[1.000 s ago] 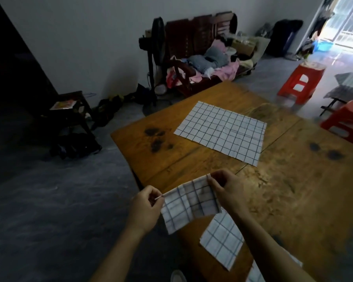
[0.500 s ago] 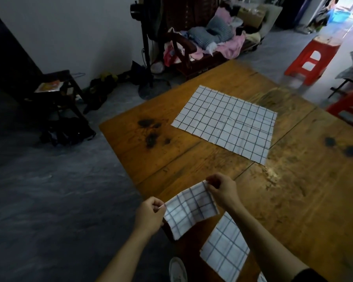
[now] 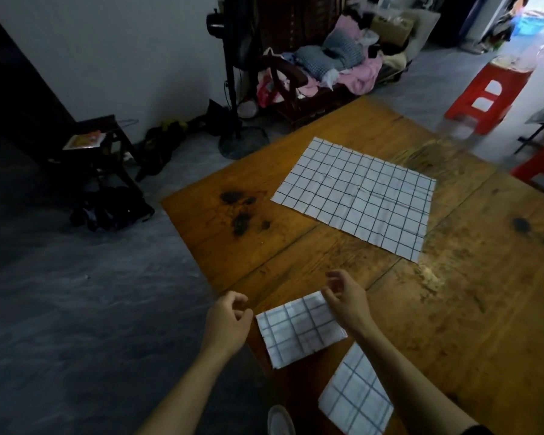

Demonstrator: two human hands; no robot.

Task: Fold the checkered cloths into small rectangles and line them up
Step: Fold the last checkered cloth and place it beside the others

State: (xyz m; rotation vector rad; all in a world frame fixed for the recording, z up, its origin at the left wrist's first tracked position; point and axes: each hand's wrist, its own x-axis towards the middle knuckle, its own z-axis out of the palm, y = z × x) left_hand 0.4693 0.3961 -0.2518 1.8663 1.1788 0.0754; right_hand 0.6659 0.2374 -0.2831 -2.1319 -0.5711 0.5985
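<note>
Wooden table (image 3: 453,309): folded checkered cloth (image 3: 299,329) flat, long axis left-right, slightly tilted.

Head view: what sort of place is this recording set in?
Most likely a lived-in home room, not a lab: a worn wooden table with dark stains, a wooden bench heaped with clothes by the wall, a standing fan and red plastic stools.

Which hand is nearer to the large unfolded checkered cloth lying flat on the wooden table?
The right hand. It hovers below the large unfolded checkered cloth, apart from it, at the small folded checkered cloth. The left hand is lower and farther left.
</note>
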